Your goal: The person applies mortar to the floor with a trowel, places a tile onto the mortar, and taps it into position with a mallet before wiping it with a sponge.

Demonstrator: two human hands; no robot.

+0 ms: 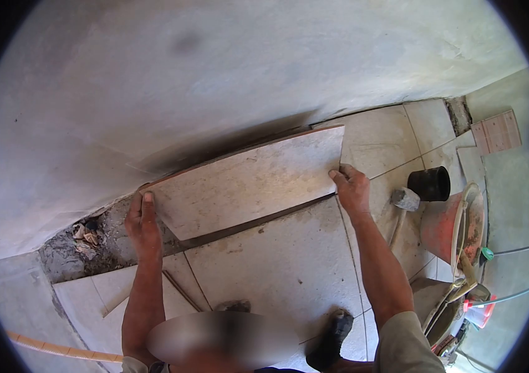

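A long cut floor tile (252, 180), pale on its face with a reddish edge, is tilted over the gap along the wall. My left hand (144, 217) grips its left end, thumb on the top face. At the right end my right hand (351, 186) pinches the edge, thumb on top. A dark slit shows between the tile's near edge and the laid floor tiles (270, 261). Left of the tile, rough mortar bed (106, 242) lies exposed with crumpled scraps on it. Whatever lies beneath the tile is hidden.
To the right are a mallet (405, 199), a black bucket (429, 183), a reddish bucket (441, 230) and another bucket (432, 298). Tile offcuts (496, 132) lean by the far wall. A thin strip (181, 290) lies near my left forearm. My foot (333, 336) stands on the tiles.
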